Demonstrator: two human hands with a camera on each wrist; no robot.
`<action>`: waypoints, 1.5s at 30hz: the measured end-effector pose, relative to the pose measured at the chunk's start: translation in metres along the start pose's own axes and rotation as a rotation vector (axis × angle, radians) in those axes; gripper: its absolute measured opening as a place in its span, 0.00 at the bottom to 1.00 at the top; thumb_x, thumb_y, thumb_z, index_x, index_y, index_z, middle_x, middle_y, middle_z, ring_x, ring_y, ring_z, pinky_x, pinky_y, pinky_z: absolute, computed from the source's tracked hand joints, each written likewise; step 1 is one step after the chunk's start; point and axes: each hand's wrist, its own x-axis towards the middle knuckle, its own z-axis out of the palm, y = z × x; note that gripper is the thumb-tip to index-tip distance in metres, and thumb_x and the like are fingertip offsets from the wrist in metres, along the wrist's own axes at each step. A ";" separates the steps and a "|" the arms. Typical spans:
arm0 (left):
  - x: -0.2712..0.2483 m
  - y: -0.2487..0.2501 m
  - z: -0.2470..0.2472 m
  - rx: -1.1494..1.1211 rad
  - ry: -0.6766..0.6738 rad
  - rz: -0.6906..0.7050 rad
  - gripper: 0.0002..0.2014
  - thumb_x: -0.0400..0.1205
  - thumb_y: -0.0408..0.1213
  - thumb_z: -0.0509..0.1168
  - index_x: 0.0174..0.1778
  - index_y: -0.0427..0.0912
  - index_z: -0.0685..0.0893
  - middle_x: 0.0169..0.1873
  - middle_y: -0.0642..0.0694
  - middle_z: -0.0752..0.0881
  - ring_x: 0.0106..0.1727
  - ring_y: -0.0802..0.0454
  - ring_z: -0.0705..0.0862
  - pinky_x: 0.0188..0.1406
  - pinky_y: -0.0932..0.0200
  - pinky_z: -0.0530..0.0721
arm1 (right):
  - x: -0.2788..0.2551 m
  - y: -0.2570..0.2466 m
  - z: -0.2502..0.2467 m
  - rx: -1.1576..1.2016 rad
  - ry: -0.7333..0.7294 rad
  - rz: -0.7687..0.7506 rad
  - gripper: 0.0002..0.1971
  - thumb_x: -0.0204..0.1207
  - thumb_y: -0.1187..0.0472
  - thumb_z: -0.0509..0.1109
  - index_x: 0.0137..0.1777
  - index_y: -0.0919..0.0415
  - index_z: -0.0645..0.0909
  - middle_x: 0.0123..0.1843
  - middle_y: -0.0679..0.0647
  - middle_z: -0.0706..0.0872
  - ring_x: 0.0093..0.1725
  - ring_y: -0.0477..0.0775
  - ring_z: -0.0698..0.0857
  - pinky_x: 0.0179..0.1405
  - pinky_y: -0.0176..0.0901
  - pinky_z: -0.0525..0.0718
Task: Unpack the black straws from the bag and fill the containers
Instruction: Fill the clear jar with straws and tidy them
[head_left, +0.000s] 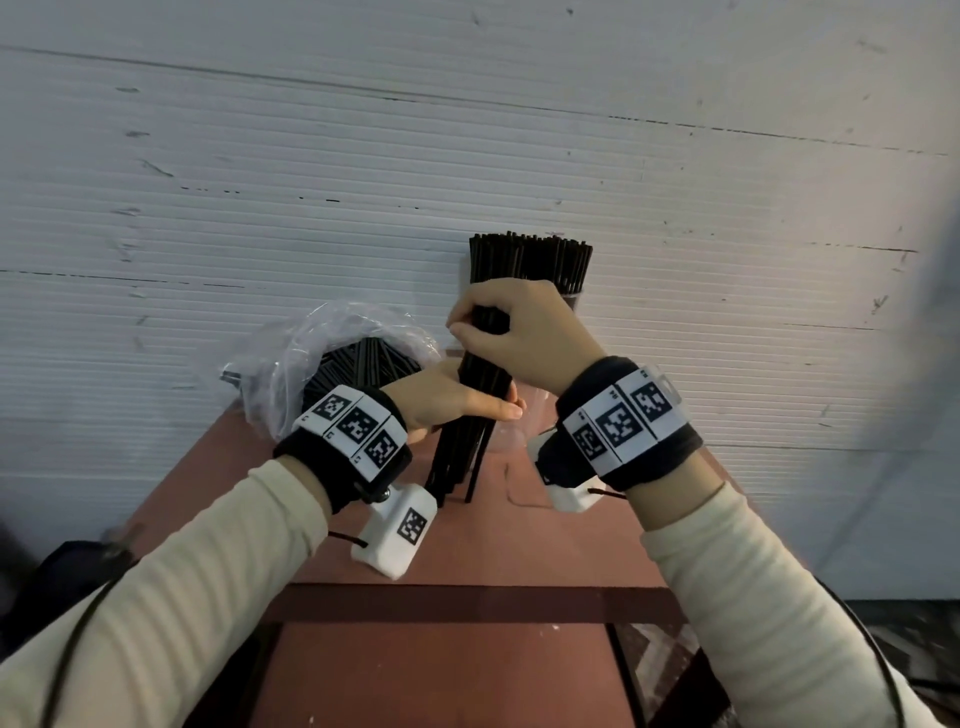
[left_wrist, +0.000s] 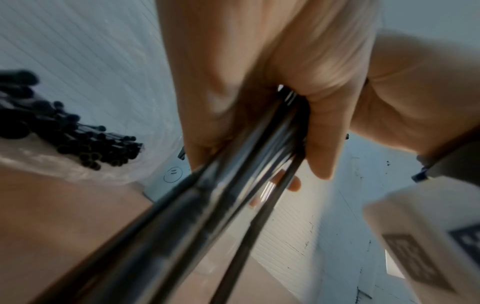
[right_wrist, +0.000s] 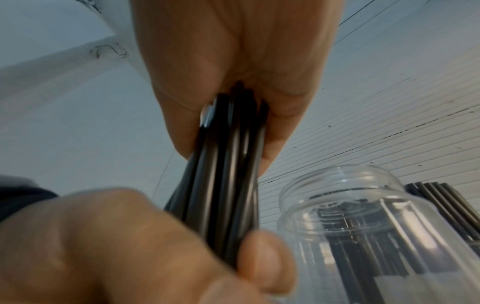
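Both my right hand (head_left: 511, 332) and left hand (head_left: 447, 400) grasp 1 bundle of thin black plastic straws (head_left: 470, 415), its lower ends on the reddish-brown worktop (head_left: 467, 551).

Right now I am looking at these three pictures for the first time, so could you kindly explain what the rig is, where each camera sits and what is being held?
No machine here: a person works bare-handed, wearing a camera on the head and one on each wrist. The head view looks down on a reddish table. Both the left hand and the right hand grip one bundle of black straws, its lower ends on the table. On the left lies a clear plastic bag with more straws inside. Behind the hands stands a container already full of straws. The right wrist view looks up along the fingers and also shows an empty clear jar close by.
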 end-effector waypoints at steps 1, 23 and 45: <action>0.000 -0.004 0.001 -0.013 -0.004 -0.014 0.04 0.77 0.28 0.73 0.42 0.40 0.84 0.47 0.43 0.90 0.53 0.55 0.88 0.57 0.64 0.81 | 0.000 0.000 0.000 0.006 0.010 0.008 0.05 0.76 0.63 0.71 0.45 0.60 0.88 0.41 0.45 0.89 0.43 0.42 0.85 0.47 0.27 0.80; -0.004 -0.014 0.002 -0.149 0.036 -0.125 0.19 0.75 0.56 0.68 0.40 0.42 0.77 0.25 0.50 0.77 0.34 0.52 0.77 0.43 0.60 0.82 | -0.003 -0.001 -0.005 0.070 0.196 0.053 0.23 0.71 0.54 0.78 0.65 0.58 0.78 0.58 0.50 0.78 0.57 0.45 0.78 0.58 0.29 0.77; -0.007 0.027 0.008 0.066 0.399 0.367 0.37 0.64 0.48 0.83 0.66 0.60 0.71 0.60 0.56 0.81 0.59 0.67 0.82 0.54 0.67 0.81 | -0.009 -0.003 -0.063 0.588 0.392 0.119 0.03 0.72 0.69 0.74 0.41 0.67 0.82 0.34 0.51 0.84 0.34 0.43 0.84 0.32 0.31 0.80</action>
